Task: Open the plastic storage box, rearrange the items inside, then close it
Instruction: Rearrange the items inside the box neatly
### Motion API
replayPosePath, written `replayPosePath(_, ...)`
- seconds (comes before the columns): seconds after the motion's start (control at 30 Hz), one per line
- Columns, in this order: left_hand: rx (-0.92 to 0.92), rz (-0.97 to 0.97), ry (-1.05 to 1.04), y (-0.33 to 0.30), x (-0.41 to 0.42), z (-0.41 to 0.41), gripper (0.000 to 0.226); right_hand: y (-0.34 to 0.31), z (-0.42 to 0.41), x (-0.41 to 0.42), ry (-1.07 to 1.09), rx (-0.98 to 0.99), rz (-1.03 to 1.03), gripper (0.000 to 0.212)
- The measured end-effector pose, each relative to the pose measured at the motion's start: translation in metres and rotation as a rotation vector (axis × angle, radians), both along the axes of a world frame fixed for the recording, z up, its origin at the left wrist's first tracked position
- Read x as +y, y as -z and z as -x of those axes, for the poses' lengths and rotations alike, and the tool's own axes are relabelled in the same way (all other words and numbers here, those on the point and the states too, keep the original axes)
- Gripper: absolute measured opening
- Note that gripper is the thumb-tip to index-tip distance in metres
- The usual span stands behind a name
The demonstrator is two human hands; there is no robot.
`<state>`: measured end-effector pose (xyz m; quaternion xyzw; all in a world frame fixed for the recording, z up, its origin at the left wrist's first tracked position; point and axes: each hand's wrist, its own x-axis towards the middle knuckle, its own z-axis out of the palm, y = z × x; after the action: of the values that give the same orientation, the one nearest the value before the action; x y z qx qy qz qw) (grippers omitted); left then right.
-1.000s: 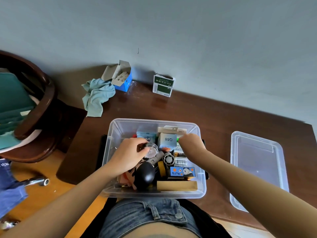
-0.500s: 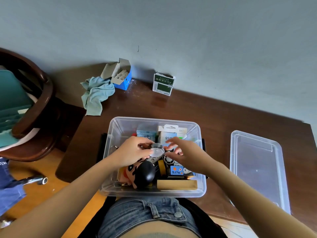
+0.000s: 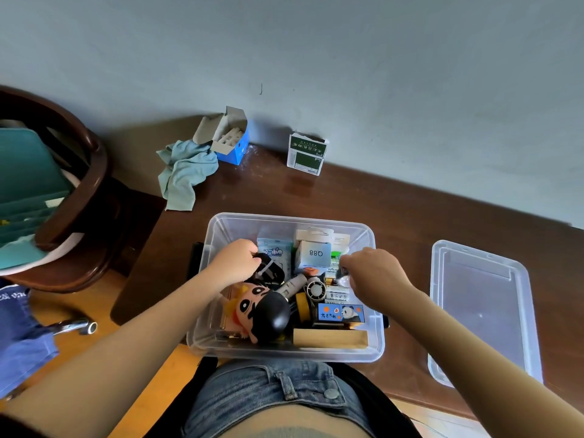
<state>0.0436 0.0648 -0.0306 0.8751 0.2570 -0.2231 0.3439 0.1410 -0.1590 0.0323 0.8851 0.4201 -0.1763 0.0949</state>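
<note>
The clear plastic storage box stands open at the table's near edge, packed with small items. Its lid lies flat to the right. My left hand reaches into the box's far-left part, fingers curled on a black item with a white band. My right hand is over the right side and pinches a small round silvery disc. Inside lie a cartoon doll head, a white box marked Q88, a blue panda box, a wooden block and a little round fan.
Against the wall stand an open blue chalk box, a teal cloth and a green-and-white carton. A dark wooden chair is to the left of the table. A metal piece lies on the floor.
The round disc passed from my left hand to my right, which carried it to the box's right side. My left hand moved back to the black item.
</note>
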Motion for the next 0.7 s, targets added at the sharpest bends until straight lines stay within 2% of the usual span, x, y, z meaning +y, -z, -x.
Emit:
replayPosePath(0.1, 0.123, -0.095, 0.031, 0.013, -0.003, -0.017, 0.026, 0.013, 0.004, 0.003, -0.093, -0.038, 0.087, 0.031)
replayPosePath(0.27, 0.142, -0.130, -0.079, 0.029, -0.004, -0.029, 0.043, 0.025, 0.009, 0.007, -0.129, -0.040, 0.202, 0.025)
replayPosePath(0.33, 0.144, -0.131, -0.124, 0.032, -0.005, -0.030, 0.042, 0.027, 0.010, 0.008, -0.121, -0.032, 0.218, 0.024)
replayPosePath(0.5, 0.074, 0.071, -0.331, 0.045, -0.004, -0.025, 0.018, 0.021, 0.013, 0.012, -0.052, 0.000, 0.077, 0.015)
replayPosePath(0.63, 0.016, 0.017, -0.311, 0.050, -0.005, -0.018, 0.020, 0.015, 0.017, 0.018, 0.029, 0.112, -0.046, 0.020)
replayPosePath(0.7, -0.005, 0.005, -0.278, 0.051, -0.003, -0.018, 0.013, 0.014, 0.020, 0.023, 0.049, 0.180, -0.079, 0.026)
